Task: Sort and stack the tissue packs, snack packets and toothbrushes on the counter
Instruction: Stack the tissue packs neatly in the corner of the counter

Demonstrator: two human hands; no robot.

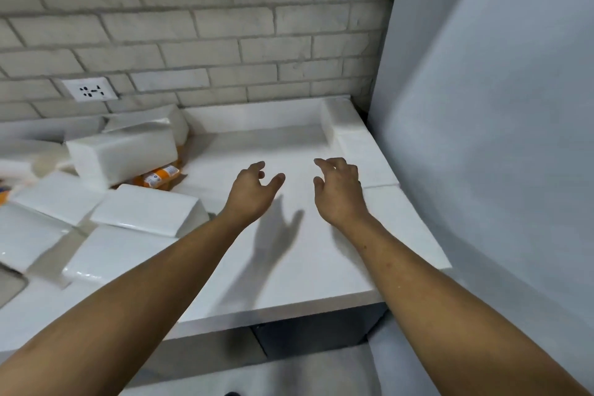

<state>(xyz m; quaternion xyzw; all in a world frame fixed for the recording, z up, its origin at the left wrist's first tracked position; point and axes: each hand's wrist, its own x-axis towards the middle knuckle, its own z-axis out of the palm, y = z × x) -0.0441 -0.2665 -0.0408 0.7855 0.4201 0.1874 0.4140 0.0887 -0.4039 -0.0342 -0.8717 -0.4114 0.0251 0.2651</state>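
Note:
Both my hands hover over the white counter, empty, fingers spread and curled. My left hand and my right hand are a hand's width apart. Several white tissue packs lie jumbled at the left: one propped up, one behind it, one flat, another nearer me. An orange snack packet pokes out from under the propped pack. Along the right edge, tissue packs lie in a row against the wall. No toothbrush is visible.
A brick wall with a white socket backs the counter. A tall pale panel closes the right side. A sink corner shows at the far left. The counter's front edge drops to a dark cabinet.

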